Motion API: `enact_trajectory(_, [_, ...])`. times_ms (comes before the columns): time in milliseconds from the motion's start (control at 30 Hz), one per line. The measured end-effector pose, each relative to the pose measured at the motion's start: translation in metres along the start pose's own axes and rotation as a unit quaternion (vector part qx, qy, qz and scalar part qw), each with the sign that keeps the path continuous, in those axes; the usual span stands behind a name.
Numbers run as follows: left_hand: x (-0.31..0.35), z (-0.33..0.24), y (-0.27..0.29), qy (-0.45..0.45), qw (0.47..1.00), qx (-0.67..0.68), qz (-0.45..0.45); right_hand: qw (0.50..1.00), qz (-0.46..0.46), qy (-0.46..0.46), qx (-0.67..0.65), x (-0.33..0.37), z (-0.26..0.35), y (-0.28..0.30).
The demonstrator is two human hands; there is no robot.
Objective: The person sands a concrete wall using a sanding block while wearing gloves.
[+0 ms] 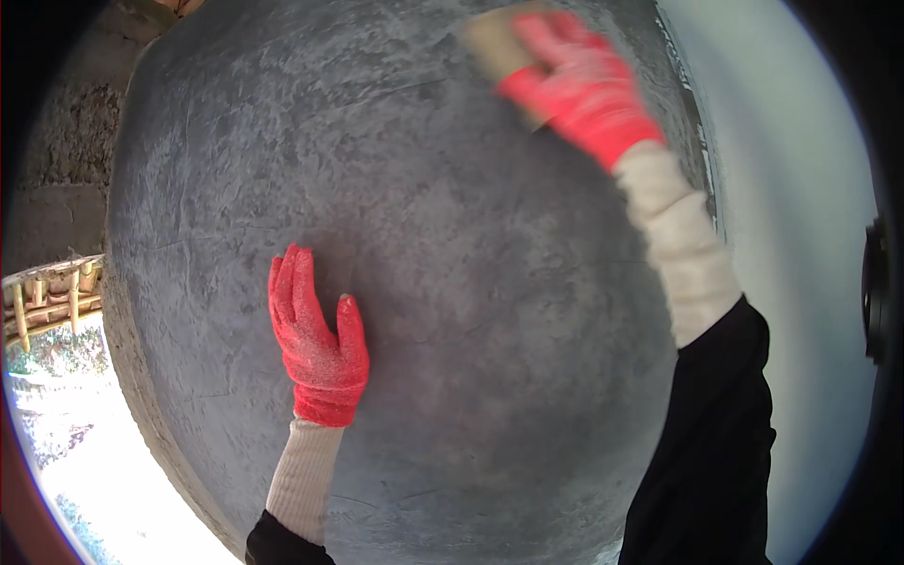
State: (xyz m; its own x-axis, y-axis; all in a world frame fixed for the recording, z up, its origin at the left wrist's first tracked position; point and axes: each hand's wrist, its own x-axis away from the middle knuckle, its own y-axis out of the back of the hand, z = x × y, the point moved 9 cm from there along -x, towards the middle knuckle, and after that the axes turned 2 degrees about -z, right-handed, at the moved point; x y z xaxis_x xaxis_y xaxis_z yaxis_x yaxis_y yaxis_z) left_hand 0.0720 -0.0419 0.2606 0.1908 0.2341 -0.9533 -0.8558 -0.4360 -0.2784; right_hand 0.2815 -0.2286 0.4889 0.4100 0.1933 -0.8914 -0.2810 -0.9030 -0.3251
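A dark grey plastered wall (424, 226) with a mottled, streaky surface fills most of the head view. High on its right side, my right hand (584, 85) in a red glove is closed on a tan rectangular pad (494, 47) held against the plaster. Hand and pad are blurred by motion, so the pad's exact kind does not show. Lower and to the left, my left hand (320, 339) lies on the wall with its fingers stretched out and the thumb apart. Its red glove is dusted with pale powder, and it holds nothing.
A smooth pale wall (791, 282) meets the grey one along a rough edge at the right. Rough masonry (66, 141) stands at the far left. Below it, a bamboo-like lattice (52, 301) borders a bright opening. A dark round object (876, 292) shows at the right rim.
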Motion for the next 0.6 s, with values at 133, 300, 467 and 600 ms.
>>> enact_trajectory(133, [-0.002,-0.001,-0.001,0.024,0.999,0.024,0.003,0.959,0.015,-0.282,-0.020,0.019,-0.116,0.024])
enact_trajectory(300, [0.002,0.014,0.003,0.014,0.999,0.031,-0.006,0.992,0.073,0.093,-0.046,0.118,0.124,0.047])
enact_trajectory(467, [-0.001,0.015,0.014,-0.001,0.999,0.034,-0.004,0.983,0.131,0.103,-0.077,0.138,0.100,0.075])
enact_trajectory(600, [-0.004,0.001,0.009,-0.015,0.998,0.057,-0.001,0.993,-0.008,-0.114,0.008,0.120,-0.061,0.100])
